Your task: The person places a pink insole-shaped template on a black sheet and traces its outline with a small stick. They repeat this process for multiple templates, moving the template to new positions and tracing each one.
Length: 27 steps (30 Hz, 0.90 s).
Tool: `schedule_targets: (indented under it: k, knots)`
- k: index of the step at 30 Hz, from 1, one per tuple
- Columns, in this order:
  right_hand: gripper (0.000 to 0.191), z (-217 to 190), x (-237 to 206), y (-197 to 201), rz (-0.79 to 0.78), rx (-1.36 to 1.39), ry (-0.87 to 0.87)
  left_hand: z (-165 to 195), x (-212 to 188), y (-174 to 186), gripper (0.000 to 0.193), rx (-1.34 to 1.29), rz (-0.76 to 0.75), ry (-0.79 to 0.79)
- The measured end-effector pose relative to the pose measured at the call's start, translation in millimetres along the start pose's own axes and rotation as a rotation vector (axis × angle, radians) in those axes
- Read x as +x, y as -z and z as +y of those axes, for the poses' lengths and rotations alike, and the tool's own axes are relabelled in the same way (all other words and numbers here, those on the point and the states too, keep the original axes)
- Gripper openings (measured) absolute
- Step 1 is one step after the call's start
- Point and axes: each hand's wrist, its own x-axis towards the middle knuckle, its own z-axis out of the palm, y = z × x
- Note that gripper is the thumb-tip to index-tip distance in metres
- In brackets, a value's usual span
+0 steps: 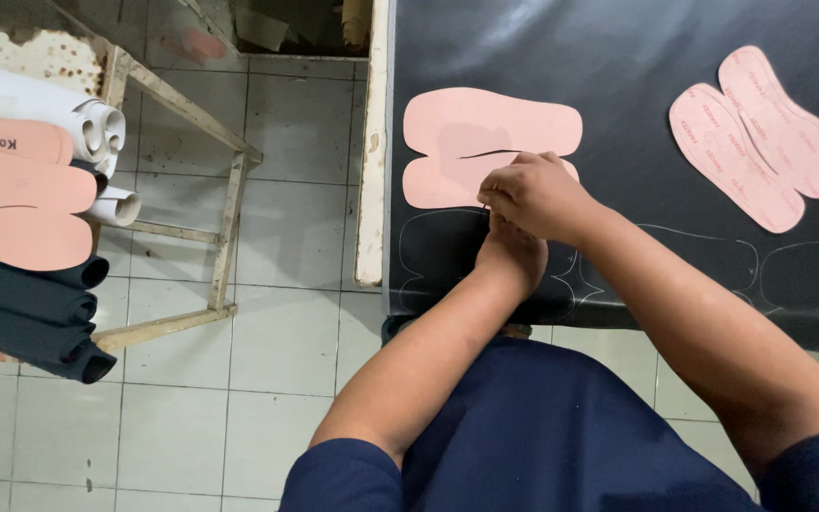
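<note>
A pink double-sole pattern (485, 142) lies flat on a black sheet (618, 76) that covers the table. My right hand (535, 194) rests with curled fingers on the pattern's near edge; whatever is in its fingers is hidden. My left hand (514, 254) sits just under and behind the right one, mostly covered by it, touching the black sheet. Thin pale traced outlines (713, 256) of sole shapes run across the sheet on both sides of my hands.
Two more pink sole cut-outs (760, 133) overlap at the far right of the sheet. At the left, a rusty metal rack (220, 218) holds white rolls (97, 128), dark rolls (30, 313) and pink patterns (11, 190). The floor (286, 284) is tiled.
</note>
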Motion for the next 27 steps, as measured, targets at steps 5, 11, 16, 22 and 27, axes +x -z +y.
schedule_targets:
  k: [5,11,16,22,27]
  knots:
    - [0.016,-7.1,7.0,-13.2,0.016,-0.093,0.083,-2.2,3.0,-20.4,0.046,-0.144,0.192,0.043]
    - [0.011,-26.6,51.4,-41.9,0.129,0.041,0.302,-7.7,10.5,-41.7,0.045,-0.218,0.466,0.001]
    - [0.010,-34.1,82.0,-51.0,0.145,0.109,0.277,-12.9,7.8,-36.8,0.048,-0.104,0.518,-0.021]
    - [0.014,-13.6,89.4,-30.6,0.232,-0.073,0.172,-15.7,4.3,-19.8,0.054,-0.079,0.421,0.001]
    - [0.014,-9.9,91.4,-20.2,0.184,-0.076,0.145,-17.5,2.8,-14.2,0.047,-0.064,0.454,0.036]
